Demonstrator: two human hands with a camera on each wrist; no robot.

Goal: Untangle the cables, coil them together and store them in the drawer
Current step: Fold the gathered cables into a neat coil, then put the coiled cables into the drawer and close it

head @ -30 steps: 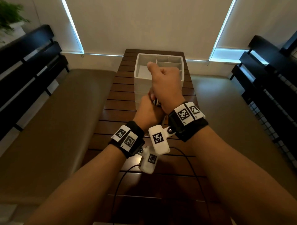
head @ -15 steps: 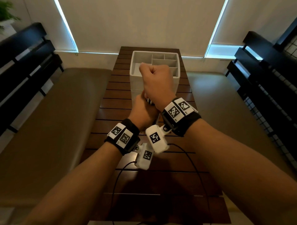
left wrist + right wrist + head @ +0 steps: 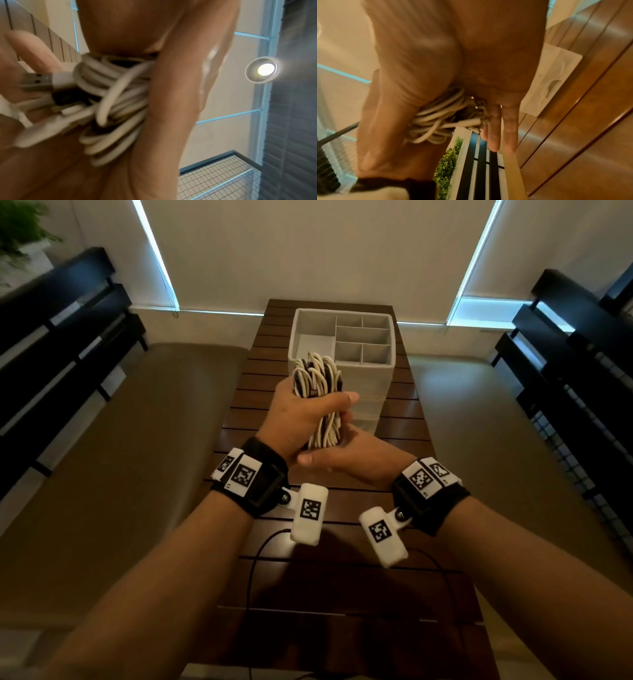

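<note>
A coiled bundle of white and black cables (image 3: pixel 317 378) stands upright over the wooden table, just in front of the white drawer organizer (image 3: pixel 342 314). My left hand (image 3: pixel 318 405) grips the bundle round its middle, thumb across the front. My right hand (image 3: pixel 329 440) cups the lower end from below, thumb on the near side and fingers on the far side. In the left wrist view the cable loops (image 3: pixel 111 101) press against my palm, and a USB plug (image 3: pixel 36 81) sticks out between the right hand's fingers. The right wrist view shows the coils (image 3: pixel 436 119) squeezed between both hands.
The organizer's top tray has several bare compartments, and its drawer front (image 3: pixel 553 83) with a slot handle is closed. The slatted table (image 3: pixel 325 594) runs toward me, with thin black camera wires (image 3: pixel 253 559) lying on it. Tan benches (image 3: pixel 120 457) and black racks (image 3: pixel 582 371) flank it.
My right hand has dropped from above the left hand to below the bundle. The left hand has risen, and the coiled cables now show above it.
</note>
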